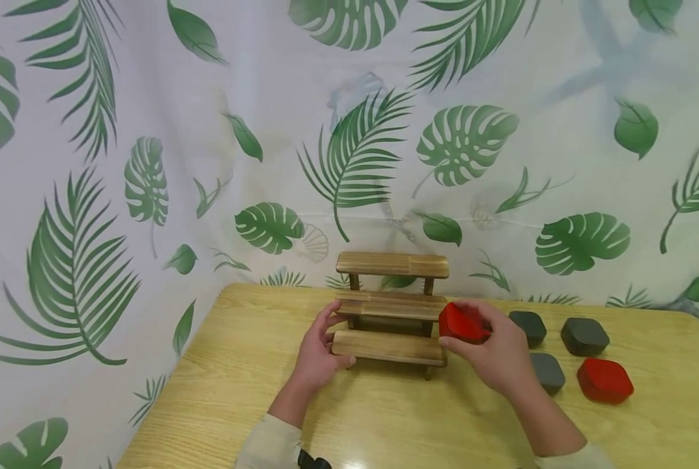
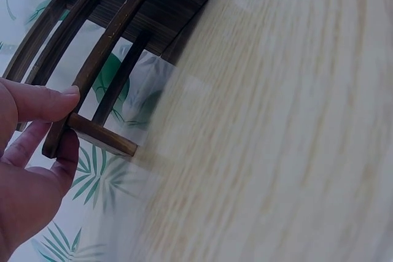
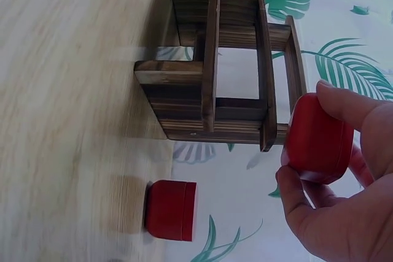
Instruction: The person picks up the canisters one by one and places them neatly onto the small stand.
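Note:
A three-tier wooden stand (image 1: pixel 390 348) stands on the table by the patterned backdrop. My left hand (image 1: pixel 316 355) grips its left end, with the thumb on the lowest board and fingers curled beneath, as the left wrist view shows of the stand (image 2: pixel 113 41). In my right hand (image 1: pixel 501 348) is a small red box (image 1: pixel 463 324) with rounded corners, pinched between thumb and fingers. It is raised beside the right end of the middle board. The right wrist view shows the red box (image 3: pixel 316 139) close to the stand's boards (image 3: pixel 267 84), my right hand (image 3: pixel 350 213) wrapping its far side.
Right of the stand, several similar boxes sit on the table (image 1: pixel 238 391): a second red box (image 1: pixel 605 380), a dark box (image 1: pixel 585 336), another dark box (image 1: pixel 527 327) and a grey box (image 1: pixel 546 372) partly behind my right wrist. Leaf-printed cloth (image 1: pixel 255 176) hangs behind and at left.

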Motion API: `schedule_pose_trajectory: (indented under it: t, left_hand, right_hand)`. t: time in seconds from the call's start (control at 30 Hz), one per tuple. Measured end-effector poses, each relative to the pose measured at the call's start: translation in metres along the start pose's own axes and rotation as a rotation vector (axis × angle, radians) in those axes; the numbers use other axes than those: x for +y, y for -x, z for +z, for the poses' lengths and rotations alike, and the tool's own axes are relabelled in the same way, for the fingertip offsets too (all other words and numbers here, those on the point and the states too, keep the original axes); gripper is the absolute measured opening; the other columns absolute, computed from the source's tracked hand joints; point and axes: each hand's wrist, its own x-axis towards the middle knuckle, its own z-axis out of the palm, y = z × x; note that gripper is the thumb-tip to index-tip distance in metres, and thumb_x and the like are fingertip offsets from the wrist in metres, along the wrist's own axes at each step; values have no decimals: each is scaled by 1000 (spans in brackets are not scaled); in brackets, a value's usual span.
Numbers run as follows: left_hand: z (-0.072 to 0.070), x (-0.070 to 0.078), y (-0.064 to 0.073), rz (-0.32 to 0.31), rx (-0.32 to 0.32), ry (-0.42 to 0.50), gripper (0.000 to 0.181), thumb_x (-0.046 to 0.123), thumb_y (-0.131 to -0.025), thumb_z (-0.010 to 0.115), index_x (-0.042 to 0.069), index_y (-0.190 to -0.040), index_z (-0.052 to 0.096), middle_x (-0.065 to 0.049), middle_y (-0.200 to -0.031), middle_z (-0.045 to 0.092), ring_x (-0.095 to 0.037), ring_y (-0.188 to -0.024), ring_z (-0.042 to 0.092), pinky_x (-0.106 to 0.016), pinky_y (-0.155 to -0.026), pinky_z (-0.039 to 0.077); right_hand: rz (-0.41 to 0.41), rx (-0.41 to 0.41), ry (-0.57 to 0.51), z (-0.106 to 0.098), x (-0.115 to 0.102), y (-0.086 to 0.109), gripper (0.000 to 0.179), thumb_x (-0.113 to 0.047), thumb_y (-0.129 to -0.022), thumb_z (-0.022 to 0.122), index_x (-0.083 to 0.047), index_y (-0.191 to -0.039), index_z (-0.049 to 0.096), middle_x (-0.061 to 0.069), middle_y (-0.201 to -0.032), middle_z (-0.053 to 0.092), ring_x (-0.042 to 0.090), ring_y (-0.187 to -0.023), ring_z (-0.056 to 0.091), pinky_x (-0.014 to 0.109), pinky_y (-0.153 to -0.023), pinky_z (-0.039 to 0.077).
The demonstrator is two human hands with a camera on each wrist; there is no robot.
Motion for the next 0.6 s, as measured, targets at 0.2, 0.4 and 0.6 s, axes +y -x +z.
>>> schedule_pose_trajectory:
  t: [0.2,0.4,0.6]
  left_hand:
    - [0,-1,1,3,-6,3,103,-27,-70,72,25,-153,40,-10,-142,51,-35,-105,53,-40,-79,52]
    - [-1,-1,0,-6,-7,-3,103,-25,-71,74,29,-152,40,-7,-142,51,-34,-104,51,-39,-77,50]
    - [-1,1,1,3,-10,-7,101,-24,-72,74,26,-153,39,-10,-142,50,-34,-104,50,-40,-78,49]
  right_hand:
    - [0,7,-16,1,-4,-2,63,-27,-79,87,-16,-135,59,18,-127,59,40,-108,56,52,-79,54]
    - [1,14,-26,1,-9,-8,63,-27,-80,86,-14,-135,59,17,-128,59,39,-109,55,52,-80,53]
    - [-14,19,-49,1,-15,-12,65,-30,-80,86,-15,-137,57,18,-128,58,41,-110,54,52,-79,54]
